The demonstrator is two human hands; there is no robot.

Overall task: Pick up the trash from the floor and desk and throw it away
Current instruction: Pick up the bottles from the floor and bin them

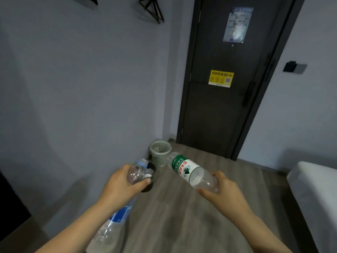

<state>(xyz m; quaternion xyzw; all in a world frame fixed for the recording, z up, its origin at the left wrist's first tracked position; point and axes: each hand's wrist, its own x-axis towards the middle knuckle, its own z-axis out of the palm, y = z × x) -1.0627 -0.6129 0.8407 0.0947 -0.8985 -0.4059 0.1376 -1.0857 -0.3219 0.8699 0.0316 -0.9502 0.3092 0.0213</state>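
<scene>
We carry a blue bottle [138, 170] in our left hand [120, 187] and a green bottle [184, 168] in our right hand [224, 190], fingers [143, 183] curled round each, and next must drop both into what seems a dark bin [152, 167].

Hotel-like bedroom: door [218, 115] with Wi-Fi sticker [221, 78], bed [317, 189].

You're looking at two clear plastic bottles: one blue-labelled bottle [119, 216] at lower centre, one green-labelled bottle [186, 169] right of it. You have two hands in frame, left hand [120, 187] and right hand [224, 194], one bottle gripped in each. Two bins sit mid-frame: one pale lattice plastic basket [160, 152], one dark round bin [152, 168]. One dark door [218, 110], upper right, carries two notices: one yellow sticker [221, 78], one bluish poster [238, 24]
</scene>
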